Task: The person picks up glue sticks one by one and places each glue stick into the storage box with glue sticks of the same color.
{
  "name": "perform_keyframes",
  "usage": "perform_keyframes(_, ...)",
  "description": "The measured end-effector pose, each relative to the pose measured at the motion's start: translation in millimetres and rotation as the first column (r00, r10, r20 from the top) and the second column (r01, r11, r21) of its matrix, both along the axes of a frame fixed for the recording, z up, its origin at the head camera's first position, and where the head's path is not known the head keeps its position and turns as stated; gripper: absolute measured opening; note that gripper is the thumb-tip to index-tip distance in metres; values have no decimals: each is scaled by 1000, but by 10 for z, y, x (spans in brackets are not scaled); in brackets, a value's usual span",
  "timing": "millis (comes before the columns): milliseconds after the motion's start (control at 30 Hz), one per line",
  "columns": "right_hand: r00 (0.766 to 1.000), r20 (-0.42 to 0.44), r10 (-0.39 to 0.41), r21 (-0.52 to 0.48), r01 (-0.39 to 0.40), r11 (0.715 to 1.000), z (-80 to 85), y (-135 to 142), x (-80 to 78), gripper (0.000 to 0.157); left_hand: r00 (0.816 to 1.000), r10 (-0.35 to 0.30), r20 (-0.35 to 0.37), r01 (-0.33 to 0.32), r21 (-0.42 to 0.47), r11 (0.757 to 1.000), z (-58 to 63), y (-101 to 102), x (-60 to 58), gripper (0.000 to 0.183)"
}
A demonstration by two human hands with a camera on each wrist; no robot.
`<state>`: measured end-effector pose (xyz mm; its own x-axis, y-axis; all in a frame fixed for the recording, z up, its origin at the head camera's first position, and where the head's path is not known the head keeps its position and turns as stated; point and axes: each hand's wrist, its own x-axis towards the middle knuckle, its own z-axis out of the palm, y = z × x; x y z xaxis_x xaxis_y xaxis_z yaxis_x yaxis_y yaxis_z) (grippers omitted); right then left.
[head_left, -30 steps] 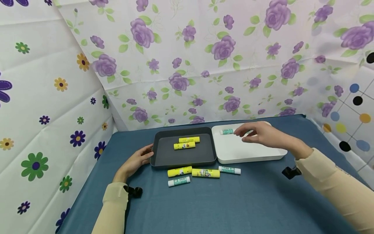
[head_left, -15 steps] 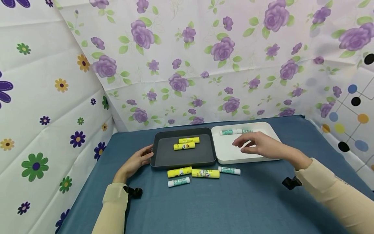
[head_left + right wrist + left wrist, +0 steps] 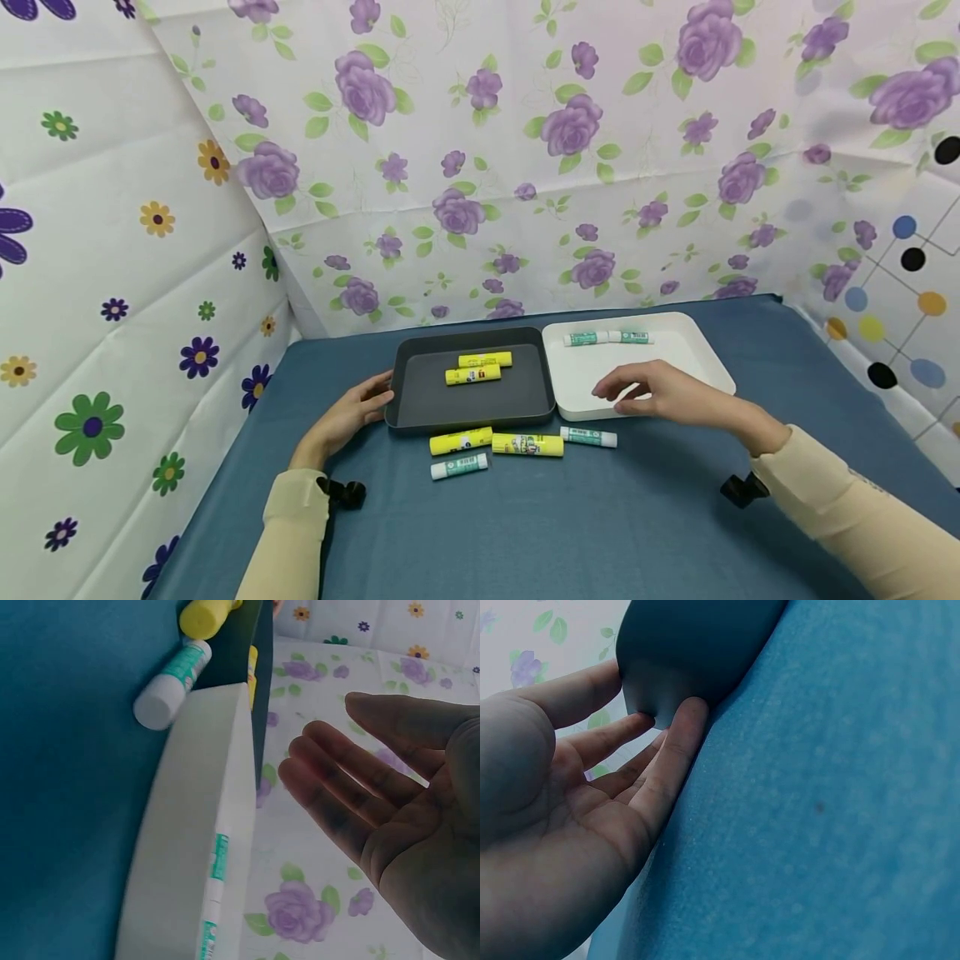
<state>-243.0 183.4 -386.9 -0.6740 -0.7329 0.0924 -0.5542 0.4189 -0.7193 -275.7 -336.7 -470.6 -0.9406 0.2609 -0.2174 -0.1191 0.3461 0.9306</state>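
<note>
Glue sticks (image 3: pixel 517 444) are lying at the middle of the blue-covered bench (image 3: pixel 420 542). Farthest left, the left hand (image 3: pixel 347 417) is touching the side of a dark tray (image 3: pixel 427 400), its grip spread with fingers loosely extended. Inside, two yellow sticks (image 3: pixel 472 375) are lying one just in front of the other. Nearer, a yellow stick (image 3: pixel 461 442) and a white-and-green stick (image 3: pixel 459 467) are lying below the tray, then a larger yellow stick (image 3: pixel 528 445), then another white-and-green stick (image 3: pixel 588 437). In the white tray (image 3: pixel 581 375), two white-and-green sticks (image 3: pixel 587 339) are lying end to end near the back. The right hand (image 3: pixel 667 395) is hovering above that tray's front, its grip spread, thumb apart from the fingers.
</note>
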Motion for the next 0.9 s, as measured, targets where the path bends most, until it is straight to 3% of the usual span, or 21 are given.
perform_keyframes(200, 992, 122, 15, -34, -11, 999, -149, -13, 56, 31, 1000, 21, 18, -21, 18, 1000, -6, 11, -4, 65)
perform_keyframes(433, 978, 204, 46, -51, -37, 998, -316, -6, 93, 34, 1000, 23, 14, -23, 29, 999, -5, 13, -10, 64)
perform_keyframes(900, 992, 125, 30, 57, -37, 998, -515, 12, 92, 40, 1000, 17, 16, -18, 32, 999, 4, 15, -6, 63)
